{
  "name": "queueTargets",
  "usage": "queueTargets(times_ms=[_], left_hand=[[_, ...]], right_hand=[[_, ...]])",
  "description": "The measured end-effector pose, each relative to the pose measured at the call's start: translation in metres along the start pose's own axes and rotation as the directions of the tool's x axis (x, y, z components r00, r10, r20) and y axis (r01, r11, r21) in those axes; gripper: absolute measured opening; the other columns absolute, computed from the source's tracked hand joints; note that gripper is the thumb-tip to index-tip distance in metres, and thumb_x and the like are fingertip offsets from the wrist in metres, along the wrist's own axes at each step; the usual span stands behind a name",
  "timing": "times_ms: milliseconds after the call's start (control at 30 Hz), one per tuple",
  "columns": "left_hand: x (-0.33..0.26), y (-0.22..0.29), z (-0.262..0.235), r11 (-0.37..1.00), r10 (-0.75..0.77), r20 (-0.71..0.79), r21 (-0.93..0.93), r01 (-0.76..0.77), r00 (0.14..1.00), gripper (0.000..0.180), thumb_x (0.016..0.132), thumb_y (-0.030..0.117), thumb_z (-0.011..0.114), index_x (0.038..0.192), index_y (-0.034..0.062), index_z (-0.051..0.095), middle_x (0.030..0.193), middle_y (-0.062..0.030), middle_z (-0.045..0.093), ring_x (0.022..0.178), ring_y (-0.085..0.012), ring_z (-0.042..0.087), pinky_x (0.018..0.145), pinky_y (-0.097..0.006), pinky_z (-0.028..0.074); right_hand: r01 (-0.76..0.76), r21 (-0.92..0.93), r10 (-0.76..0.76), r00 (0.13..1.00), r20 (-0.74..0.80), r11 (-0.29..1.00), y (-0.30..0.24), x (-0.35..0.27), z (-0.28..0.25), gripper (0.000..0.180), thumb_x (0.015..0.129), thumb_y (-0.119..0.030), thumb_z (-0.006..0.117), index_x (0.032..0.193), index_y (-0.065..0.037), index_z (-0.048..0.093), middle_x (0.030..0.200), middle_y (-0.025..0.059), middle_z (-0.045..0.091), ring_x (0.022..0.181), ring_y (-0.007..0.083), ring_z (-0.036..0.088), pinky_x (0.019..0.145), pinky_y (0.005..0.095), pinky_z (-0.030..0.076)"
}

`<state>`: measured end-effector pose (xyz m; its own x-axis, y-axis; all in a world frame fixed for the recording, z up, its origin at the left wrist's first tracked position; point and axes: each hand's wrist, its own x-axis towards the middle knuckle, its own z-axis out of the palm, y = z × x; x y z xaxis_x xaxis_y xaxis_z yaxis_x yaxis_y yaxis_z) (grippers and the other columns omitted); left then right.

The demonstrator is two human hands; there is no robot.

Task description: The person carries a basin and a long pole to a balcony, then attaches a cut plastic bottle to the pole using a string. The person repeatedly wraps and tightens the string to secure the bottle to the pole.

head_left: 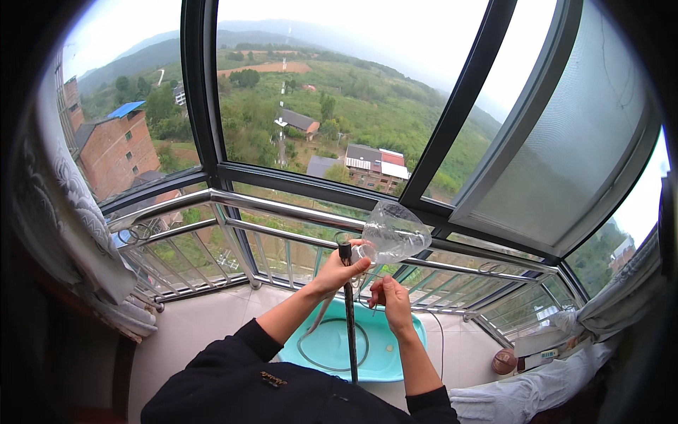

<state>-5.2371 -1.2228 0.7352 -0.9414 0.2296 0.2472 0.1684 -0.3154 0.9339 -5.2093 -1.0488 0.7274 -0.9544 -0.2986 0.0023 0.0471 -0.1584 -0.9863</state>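
In front of the railing, my left hand (336, 273) is closed around the top of a dark upright pole (351, 328). Its fingers also rest at the neck of a clear plastic bottle (397, 237), which tilts up to the right, its wide part away from the hand. My right hand (393, 300), just right of the pole and below the bottle, pinches a thin wire (364, 302) between thumb and fingers. Loops of wire hang between both hands. How the wire meets the pole and bottle neck is partly hidden by the fingers.
A turquoise basin (413, 338) stands on the tiled floor below my hands, with a looped cord (332, 363) in it. A metal railing (296, 210) runs before the windows. Curtains (78, 226) hang left; white cloth (526, 396) and a brownish ball (504, 361) lie right.
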Motion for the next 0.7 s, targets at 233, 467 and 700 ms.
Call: queueTargets(times_ms=[233, 467, 700], left_hand=[[-0.006, 0.003, -0.006, 0.963, -0.123, 0.161, -0.219, 0.157, 0.979, 0.086, 0.077, 0.071, 0.03, 0.13, 0.003, 0.035, 0.115, -0.0084, 0.051, 0.105, -0.0148, 0.048, 0.086, -0.029, 0.041], [-0.006, 0.005, -0.012, 0.964, -0.138, 0.215, -0.193, 0.18, 0.967, 0.081, 0.084, 0.066, 0.014, 0.137, 0.0053, 0.026, 0.123, -0.008, 0.048, 0.111, -0.0172, 0.046, 0.095, -0.033, 0.035], [-0.007, 0.004, -0.006, 0.945, -0.165, 0.282, -0.23, 0.234, 0.945, 0.072, 0.089, 0.059, 0.018, 0.14, 0.0087, 0.019, 0.124, -0.011, 0.048, 0.115, -0.0196, 0.045, 0.098, -0.034, 0.032]], right_hand=[[-0.049, 0.07, 0.062, 0.978, -0.201, 0.996, -0.021, -0.007, 0.017, 0.029, 0.095, -0.031, 0.038, 0.089, -0.005, 0.047, 0.054, -0.0017, 0.037, 0.04, 0.0054, 0.03, 0.033, 0.0204, 0.027], [-0.158, 0.217, 0.207, 0.951, -0.23, 0.963, -0.031, -0.006, 0.014, 0.028, 0.096, -0.025, 0.038, 0.084, -0.002, 0.049, 0.051, -0.0033, 0.034, 0.037, 0.0045, 0.025, 0.031, 0.0204, 0.021], [-0.164, 0.29, 0.256, 0.914, -0.315, 0.943, -0.04, -0.001, 0.018, 0.028, 0.096, -0.023, 0.038, 0.082, -0.002, 0.05, 0.049, -0.005, 0.03, 0.036, 0.0043, 0.023, 0.032, 0.0199, 0.021]])
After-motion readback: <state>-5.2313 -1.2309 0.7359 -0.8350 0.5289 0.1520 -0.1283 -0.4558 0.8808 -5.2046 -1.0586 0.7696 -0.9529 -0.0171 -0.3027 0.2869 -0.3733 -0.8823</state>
